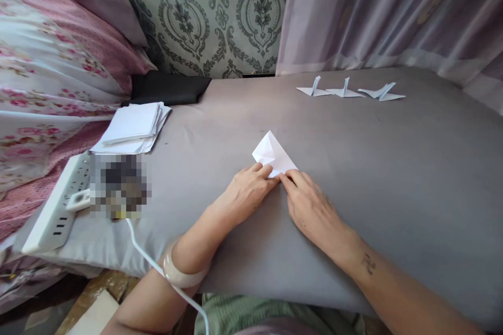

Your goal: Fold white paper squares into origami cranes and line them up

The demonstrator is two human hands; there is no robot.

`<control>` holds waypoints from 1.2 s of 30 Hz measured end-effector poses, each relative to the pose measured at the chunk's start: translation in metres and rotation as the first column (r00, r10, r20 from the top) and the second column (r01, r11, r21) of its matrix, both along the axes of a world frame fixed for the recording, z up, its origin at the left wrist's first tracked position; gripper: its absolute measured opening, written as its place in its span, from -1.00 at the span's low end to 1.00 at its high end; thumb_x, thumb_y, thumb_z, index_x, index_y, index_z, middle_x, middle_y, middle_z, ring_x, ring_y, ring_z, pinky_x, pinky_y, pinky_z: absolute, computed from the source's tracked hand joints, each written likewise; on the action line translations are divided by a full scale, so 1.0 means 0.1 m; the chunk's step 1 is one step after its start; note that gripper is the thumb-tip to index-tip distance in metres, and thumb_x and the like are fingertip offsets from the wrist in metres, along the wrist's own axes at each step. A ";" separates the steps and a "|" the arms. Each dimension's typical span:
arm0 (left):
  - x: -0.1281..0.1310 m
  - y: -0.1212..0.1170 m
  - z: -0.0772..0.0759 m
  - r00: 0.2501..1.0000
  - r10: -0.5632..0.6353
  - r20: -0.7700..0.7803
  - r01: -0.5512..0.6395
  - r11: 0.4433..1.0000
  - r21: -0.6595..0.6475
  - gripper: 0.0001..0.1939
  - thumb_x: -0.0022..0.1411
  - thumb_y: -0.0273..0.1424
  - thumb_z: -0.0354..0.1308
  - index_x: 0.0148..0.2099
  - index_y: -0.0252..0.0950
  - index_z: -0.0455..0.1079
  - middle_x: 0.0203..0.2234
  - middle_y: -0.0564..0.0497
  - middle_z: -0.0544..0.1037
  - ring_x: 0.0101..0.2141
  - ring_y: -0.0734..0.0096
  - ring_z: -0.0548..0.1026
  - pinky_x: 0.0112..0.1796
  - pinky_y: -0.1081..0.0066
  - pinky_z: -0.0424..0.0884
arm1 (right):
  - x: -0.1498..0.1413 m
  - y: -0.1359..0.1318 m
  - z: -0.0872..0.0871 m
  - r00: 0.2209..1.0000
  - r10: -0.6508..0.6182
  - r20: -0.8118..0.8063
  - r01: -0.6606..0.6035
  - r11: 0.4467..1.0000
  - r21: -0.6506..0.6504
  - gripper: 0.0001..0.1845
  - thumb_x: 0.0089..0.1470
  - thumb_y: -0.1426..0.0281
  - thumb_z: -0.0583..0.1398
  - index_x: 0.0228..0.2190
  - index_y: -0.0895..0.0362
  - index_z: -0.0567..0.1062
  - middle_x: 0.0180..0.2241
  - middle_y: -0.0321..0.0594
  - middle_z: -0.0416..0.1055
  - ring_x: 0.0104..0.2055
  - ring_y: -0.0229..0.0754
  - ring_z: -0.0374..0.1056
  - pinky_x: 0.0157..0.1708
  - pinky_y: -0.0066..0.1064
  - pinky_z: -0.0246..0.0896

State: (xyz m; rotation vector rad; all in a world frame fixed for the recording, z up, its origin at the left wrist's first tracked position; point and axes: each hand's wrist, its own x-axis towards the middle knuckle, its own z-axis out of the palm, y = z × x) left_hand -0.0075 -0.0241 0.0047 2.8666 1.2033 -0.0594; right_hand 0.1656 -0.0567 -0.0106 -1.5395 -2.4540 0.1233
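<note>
A small white sheet of paper (271, 147), folded and creased, lies on the grey cloth-covered surface in front of me. My left hand (251, 186) presses on its near left edge with bent fingers. On the near right edge, my right hand (306, 191) pinches the paper between thumb and forefinger. The fingertips of both hands almost meet at the near corner, which they partly hide. Farther back at the right, three folded paper birds (346, 89) stand in a row with raised narrow necks.
A stack of white paper (131, 124) lies at the left, before a black flat case (168, 88). Nearer is a white power strip (58, 204) with a plug in it. A white cable (145, 254) crosses my left forearm. Curtains hang at both sides.
</note>
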 end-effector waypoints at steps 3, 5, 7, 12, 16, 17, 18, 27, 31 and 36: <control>-0.02 -0.02 0.03 1.000 0.000 0.014 0.000 1.000 -0.019 -0.65 0.34 -0.50 -0.12 0.12 -0.26 0.28 -0.22 -0.07 0.39 -0.21 0.29 0.36 -0.31 0.38 0.39 | 0.01 -0.01 0.02 0.995 0.023 0.102 -0.026 0.999 0.022 -0.67 0.20 0.61 -0.03 -0.11 0.20 0.45 -0.24 -0.07 0.37 -0.20 -0.09 0.30 -0.19 -0.27 0.22; -0.02 -0.04 0.04 1.000 0.008 0.024 -0.007 1.000 -0.027 -0.66 0.32 -0.53 -0.11 0.09 -0.28 0.29 -0.21 -0.08 0.40 -0.21 0.30 0.36 -0.30 0.39 0.39 | 0.01 -0.01 0.03 0.989 0.016 0.150 -0.024 0.998 0.054 -0.66 0.19 0.61 -0.02 -0.09 0.20 0.44 -0.26 -0.07 0.37 -0.23 -0.08 0.28 -0.23 -0.25 0.20; -0.02 -0.05 0.05 0.999 0.024 0.023 -0.023 0.999 -0.034 -0.67 0.30 -0.56 -0.10 0.07 -0.29 0.30 -0.20 -0.09 0.40 -0.19 0.29 0.37 -0.31 0.40 0.39 | 0.00 -0.02 0.04 0.984 0.001 0.177 -0.016 0.997 0.081 -0.66 0.18 0.61 -0.01 -0.09 0.20 0.44 -0.27 -0.07 0.37 -0.25 -0.08 0.28 -0.26 -0.25 0.19; -0.02 -0.07 0.09 0.997 0.066 -0.028 -0.068 0.997 -0.048 -0.69 0.23 -0.60 -0.05 -0.01 -0.31 0.34 -0.18 -0.11 0.39 -0.19 0.26 0.37 -0.33 0.39 0.40 | -0.02 -0.03 0.05 0.981 -0.020 0.194 0.002 0.996 0.090 -0.65 0.14 0.63 0.03 -0.09 0.19 0.44 -0.26 -0.08 0.38 -0.24 -0.07 0.28 -0.29 -0.26 0.18; -0.03 -0.07 0.12 0.994 0.100 -0.037 -0.103 0.991 -0.084 -0.73 0.22 -0.60 -0.04 -0.09 -0.32 0.38 -0.20 -0.11 0.40 -0.17 0.26 0.39 -0.32 0.39 0.40 | -0.01 -0.02 0.05 0.983 -0.036 0.179 0.024 0.997 0.069 -0.71 0.12 0.65 0.04 -0.18 0.21 0.46 -0.29 -0.08 0.37 -0.24 -0.07 0.28 -0.31 -0.26 0.18; -0.03 -0.07 0.13 0.993 0.108 -0.039 -0.111 0.990 -0.092 -0.74 0.23 -0.60 -0.05 -0.10 -0.32 0.39 -0.20 -0.11 0.41 -0.18 0.26 0.40 -0.34 0.40 0.40 | -0.01 -0.02 0.05 0.984 -0.037 0.177 0.026 0.998 0.065 -0.72 0.11 0.65 0.04 -0.21 0.21 0.47 -0.30 -0.07 0.37 -0.25 -0.06 0.28 -0.32 -0.26 0.18; -0.03 -0.07 0.13 0.993 0.111 -0.038 -0.114 0.989 -0.093 -0.75 0.24 -0.59 -0.06 -0.12 -0.32 0.39 -0.21 -0.11 0.42 -0.18 0.27 0.40 -0.35 0.41 0.40 | -0.01 -0.02 0.05 0.984 -0.036 0.174 0.025 0.998 0.065 -0.73 0.11 0.65 0.04 -0.22 0.21 0.47 -0.30 -0.07 0.37 -0.26 -0.06 0.28 -0.33 -0.26 0.18; -0.05 -0.03 0.10 0.992 0.121 0.022 -0.118 0.988 -0.103 -0.72 0.19 -0.61 -0.09 -0.25 -0.31 0.44 -0.27 -0.09 0.49 -0.24 0.29 0.46 -0.38 0.43 0.38 | 0.08 0.00 0.04 0.988 -0.098 0.123 0.088 0.993 0.082 -0.69 0.07 0.65 0.02 -0.28 0.17 0.50 -0.29 -0.07 0.42 -0.23 -0.08 0.32 -0.35 -0.31 0.19; -0.10 0.04 0.07 0.959 0.196 0.206 -0.163 0.973 -0.164 -0.70 0.10 -0.63 -0.08 -0.35 -0.28 0.46 -0.32 -0.04 0.54 -0.32 0.38 0.49 -0.33 0.45 0.37 | 0.19 0.08 0.04 0.992 -0.118 -0.051 0.120 0.992 0.032 -0.69 0.06 0.63 0.01 -0.35 0.14 0.51 -0.28 -0.12 0.46 -0.22 -0.12 0.36 -0.29 -0.35 0.19; -0.15 0.12 0.09 0.775 0.457 0.437 -0.401 0.890 -0.219 -0.72 0.05 -0.60 -0.10 -0.45 -0.27 0.42 -0.49 0.05 0.52 -0.48 0.44 0.42 -0.42 0.45 0.29 | 0.32 0.31 0.00 0.877 -0.300 -0.374 0.319 0.948 -0.013 -0.77 0.05 0.50 0.05 -0.34 0.10 0.50 -0.39 -0.22 0.46 -0.37 -0.17 0.37 -0.32 -0.35 0.22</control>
